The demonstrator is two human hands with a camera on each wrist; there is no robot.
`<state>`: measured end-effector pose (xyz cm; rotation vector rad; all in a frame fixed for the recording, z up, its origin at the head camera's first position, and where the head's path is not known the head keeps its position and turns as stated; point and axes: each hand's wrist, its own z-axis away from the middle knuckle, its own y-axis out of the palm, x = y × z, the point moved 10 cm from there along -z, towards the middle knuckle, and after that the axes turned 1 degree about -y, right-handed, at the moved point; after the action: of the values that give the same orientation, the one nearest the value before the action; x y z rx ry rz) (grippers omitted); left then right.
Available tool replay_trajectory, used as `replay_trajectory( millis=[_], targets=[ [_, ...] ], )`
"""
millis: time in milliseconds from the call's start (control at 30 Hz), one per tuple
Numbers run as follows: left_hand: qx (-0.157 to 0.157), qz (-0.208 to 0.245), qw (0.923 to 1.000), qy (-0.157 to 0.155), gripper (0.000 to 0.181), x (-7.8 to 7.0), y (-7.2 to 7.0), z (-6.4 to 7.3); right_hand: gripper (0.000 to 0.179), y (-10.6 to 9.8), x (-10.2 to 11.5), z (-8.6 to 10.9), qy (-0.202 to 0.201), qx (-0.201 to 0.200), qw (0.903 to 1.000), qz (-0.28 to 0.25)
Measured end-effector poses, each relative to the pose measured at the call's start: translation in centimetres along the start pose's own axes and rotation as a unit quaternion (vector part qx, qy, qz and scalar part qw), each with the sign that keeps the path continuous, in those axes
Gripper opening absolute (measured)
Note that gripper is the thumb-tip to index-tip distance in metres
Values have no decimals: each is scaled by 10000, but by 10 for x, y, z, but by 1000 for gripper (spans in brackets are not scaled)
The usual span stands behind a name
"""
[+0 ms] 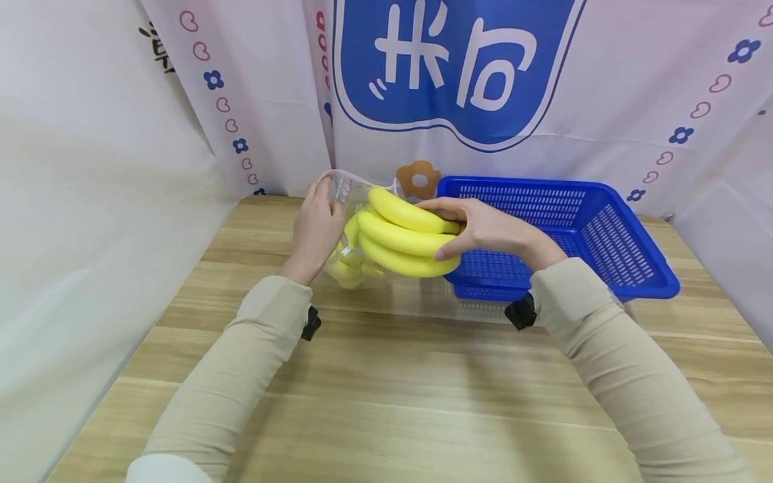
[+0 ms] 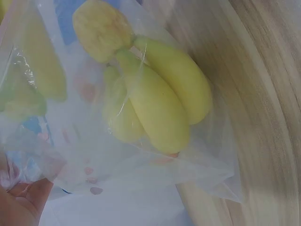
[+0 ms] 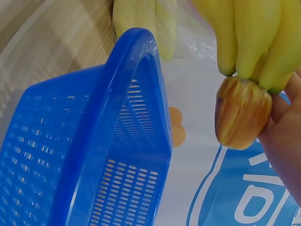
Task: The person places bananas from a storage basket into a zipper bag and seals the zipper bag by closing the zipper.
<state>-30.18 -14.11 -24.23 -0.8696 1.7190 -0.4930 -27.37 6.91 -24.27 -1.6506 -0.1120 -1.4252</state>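
My right hand grips a bunch of yellow bananas by its stem end, with the banana tips pointing left at the mouth of a clear plastic zip bag. The bunch's brown cut stem shows in the right wrist view. At the bag's rim, my left hand holds the plastic, its fingers partly hidden by the film. Another bunch of bananas lies inside the bag, seen through the plastic in the left wrist view. How far the held bunch reaches into the bag is hard to tell.
A blue perforated plastic basket stands to the right, behind my right wrist. Everything is on a wood-grain table. A white printed cloth hangs along the table's back edge, with plain white sheeting on both sides.
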Motion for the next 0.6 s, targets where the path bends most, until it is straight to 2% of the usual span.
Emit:
replay_trajectory(
  millis=[167,300,433,600],
  targets=[
    [127,-52,9999,77,52,-3,4,-1,74,-7,-4,-4,296,-355,9983,350],
    [233,0,9997,121,55,-4,7,0,72,-11,0,-8,262,-666,9934,895],
    [563,468,9973,75,64,-5,15,-2,70,-12,3,-12,139,-848,9893,1182],
    [1027,1245,9868,-100,80,-10,26,-6,72,-12,5,-17,136,-1013,9859,1327]
  ],
)
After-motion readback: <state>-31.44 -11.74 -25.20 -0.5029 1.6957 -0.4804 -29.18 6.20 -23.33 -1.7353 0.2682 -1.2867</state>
